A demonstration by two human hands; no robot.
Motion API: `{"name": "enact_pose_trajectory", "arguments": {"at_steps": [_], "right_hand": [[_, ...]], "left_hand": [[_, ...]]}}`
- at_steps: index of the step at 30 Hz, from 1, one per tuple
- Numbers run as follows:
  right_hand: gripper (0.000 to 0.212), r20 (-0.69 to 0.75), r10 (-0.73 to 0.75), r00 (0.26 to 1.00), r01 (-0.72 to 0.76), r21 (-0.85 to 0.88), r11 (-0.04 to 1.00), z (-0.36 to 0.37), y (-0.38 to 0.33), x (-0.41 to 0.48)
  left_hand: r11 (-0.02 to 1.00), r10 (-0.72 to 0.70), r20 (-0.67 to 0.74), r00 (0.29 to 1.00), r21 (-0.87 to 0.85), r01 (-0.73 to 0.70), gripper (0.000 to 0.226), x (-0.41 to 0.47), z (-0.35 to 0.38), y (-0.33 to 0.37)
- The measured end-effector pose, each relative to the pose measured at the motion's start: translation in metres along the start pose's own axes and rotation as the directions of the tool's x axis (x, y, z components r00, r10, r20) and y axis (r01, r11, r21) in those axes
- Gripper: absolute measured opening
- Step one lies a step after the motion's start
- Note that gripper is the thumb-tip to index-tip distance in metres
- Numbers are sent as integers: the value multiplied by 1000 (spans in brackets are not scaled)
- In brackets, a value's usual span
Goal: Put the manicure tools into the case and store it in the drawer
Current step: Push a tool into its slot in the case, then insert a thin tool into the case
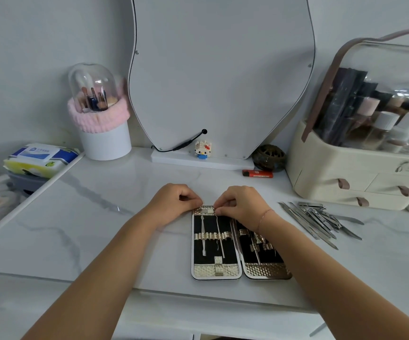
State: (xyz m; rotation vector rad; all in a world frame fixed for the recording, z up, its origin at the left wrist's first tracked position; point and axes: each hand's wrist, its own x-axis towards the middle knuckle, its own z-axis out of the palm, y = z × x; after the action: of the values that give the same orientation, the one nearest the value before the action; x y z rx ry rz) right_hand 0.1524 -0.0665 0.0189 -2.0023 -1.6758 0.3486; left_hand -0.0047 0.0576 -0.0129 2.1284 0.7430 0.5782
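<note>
A: Which hand for the loose tools (321,220)?

B: The right hand (240,204); they lie just to its right. It pinches a thin tool (217,224) in the case (217,272). The left hand (174,202) is curled, its grip unclear.

Left hand (177,201) and right hand (241,204), fingers curled, pinch side by side.

Left hand (176,202): bare, forearm unsleeved to the frame's edge.
Right hand (241,204): bare, forearm unsleeved likewise.
Right wrist: thin reddish string bracelet (265,215) (one strand; any beads too small to tell).
</note>
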Motion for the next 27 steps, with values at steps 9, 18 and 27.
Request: {"name": "enact_pose_trajectory", "arguments": {"at_steps": [9,18,27], "right_hand": [[6,-15,18,1000,-18,2,1000,1,-3,-1],[12,-318,258,912,-270,7,963,-63,55,-53],[14,-267,481,835,-503,-17,864,-65,87,-75]], "left_hand": [[1000,-5,-1,1000,2,5,5,0,0,-1],[997,-26,-8,1000,-70,25,8,1,2,-3],[996,-23,-24,999,-88,20,5,0,2,-4]]}}
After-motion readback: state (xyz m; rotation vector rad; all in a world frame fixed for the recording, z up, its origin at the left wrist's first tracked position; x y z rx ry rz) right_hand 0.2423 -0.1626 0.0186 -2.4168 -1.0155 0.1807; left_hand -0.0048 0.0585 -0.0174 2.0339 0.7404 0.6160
